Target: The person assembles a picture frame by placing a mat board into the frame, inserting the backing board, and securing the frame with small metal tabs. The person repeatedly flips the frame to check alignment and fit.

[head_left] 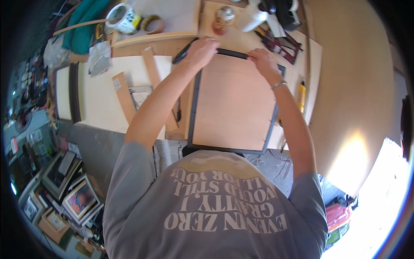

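A: What worries us most here?

B: The pale wood-topped bench (pixel 240 41) is crowded, and the black rectangular frame (pixel 194 103) lies on it directly before us. Its near rail sits close to our body and seems to reach the bench's near edge, so a lean from our waist might slide or tip it.

A: And the flat tan panel (pixel 235 103) inside the frame?

B: Uneven pressure could shift or bow it. We cannot tell how firmly it is fixed.

A: How are our hands?

B: Our left hand (pixel 203 52) is curled over the frame's far left corner, and our right hand (pixel 264 64) grips the far rail further right. If one pulls harder, a corner joint could twist open.

A: Anything smaller?

B: The clear glass jar with a reddish base (pixel 223 20) stands just beyond the frame; a push away from us could topple it. The slim black-handled tool (pixel 183 52) lies beside our left hand. We see no blade, but it might catch our fingers.

A: What writing can we find?

B: Large pale capitals cross our grey short-sleeved shirt (pixel 224 166), upside down. The round white bucket (pixel 125 19), far left, carries colourful print, too blurred for us. The flat tan wooden strip (pixel 125 99) on the left bears a small white label (pixel 117 84), unreadable. We make out no brand.
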`<state>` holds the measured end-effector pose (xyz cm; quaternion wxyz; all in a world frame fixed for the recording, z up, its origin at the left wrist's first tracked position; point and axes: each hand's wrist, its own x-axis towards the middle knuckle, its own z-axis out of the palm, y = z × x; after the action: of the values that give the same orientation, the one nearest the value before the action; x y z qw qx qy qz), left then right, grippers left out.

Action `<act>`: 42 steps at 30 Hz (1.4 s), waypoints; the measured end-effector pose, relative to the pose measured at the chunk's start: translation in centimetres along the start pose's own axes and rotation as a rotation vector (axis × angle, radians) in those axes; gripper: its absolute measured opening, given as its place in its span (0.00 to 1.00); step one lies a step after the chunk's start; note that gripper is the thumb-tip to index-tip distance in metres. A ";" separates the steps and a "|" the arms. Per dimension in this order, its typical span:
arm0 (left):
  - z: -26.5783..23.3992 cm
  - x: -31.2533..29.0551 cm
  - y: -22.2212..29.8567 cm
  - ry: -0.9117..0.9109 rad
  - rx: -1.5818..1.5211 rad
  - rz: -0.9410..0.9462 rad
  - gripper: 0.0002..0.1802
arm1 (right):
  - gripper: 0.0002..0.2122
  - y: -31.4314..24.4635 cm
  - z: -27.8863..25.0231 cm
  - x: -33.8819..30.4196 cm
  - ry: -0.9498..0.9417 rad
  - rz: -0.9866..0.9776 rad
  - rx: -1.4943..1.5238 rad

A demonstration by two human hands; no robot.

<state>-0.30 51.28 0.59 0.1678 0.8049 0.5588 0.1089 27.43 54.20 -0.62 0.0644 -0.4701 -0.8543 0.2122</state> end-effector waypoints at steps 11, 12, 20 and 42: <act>1.6 -28.1 14.5 0.353 -0.475 -0.719 0.25 | 0.10 -8.4 1.5 -31.1 0.452 0.609 0.408; 2.5 -30.6 16.2 0.289 -0.379 -0.671 0.28 | 0.11 -9.5 2.8 -34.0 0.395 0.798 0.500; 8.4 -35.7 23.0 0.193 -0.218 -0.755 0.43 | 0.20 -11.7 7.8 -42.5 0.287 0.605 0.261; 11.4 -36.8 25.3 0.282 -0.299 -0.798 0.41 | 0.14 -8.4 10.2 -42.7 0.417 0.819 0.655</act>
<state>12.68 7.09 0.45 0.2334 0.4706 0.8209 0.2239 41.27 11.75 -2.42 0.2868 -0.7506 -0.4610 0.3766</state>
